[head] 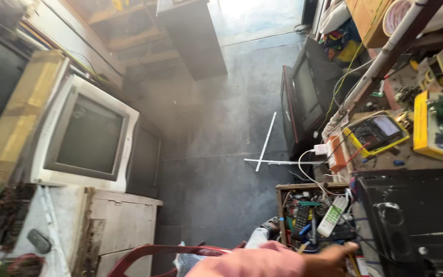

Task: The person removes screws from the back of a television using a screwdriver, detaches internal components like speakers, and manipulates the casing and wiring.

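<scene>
A person's right hand (331, 256), sleeved in pink, reaches toward a wooden box (283, 205) of remote controls at the near edge of a cluttered surface (385, 161); whether its grip is open or closed cannot be told. A white remote (333, 216) lies just beyond the fingers. A yellow multimeter (376, 134) rests farther back.

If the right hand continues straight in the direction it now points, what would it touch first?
Probably the clutter in the open wooden box: the right hand points up and right toward the white remote control. Depth is unclear, so a nearer blue-handled tool could come first.
</scene>
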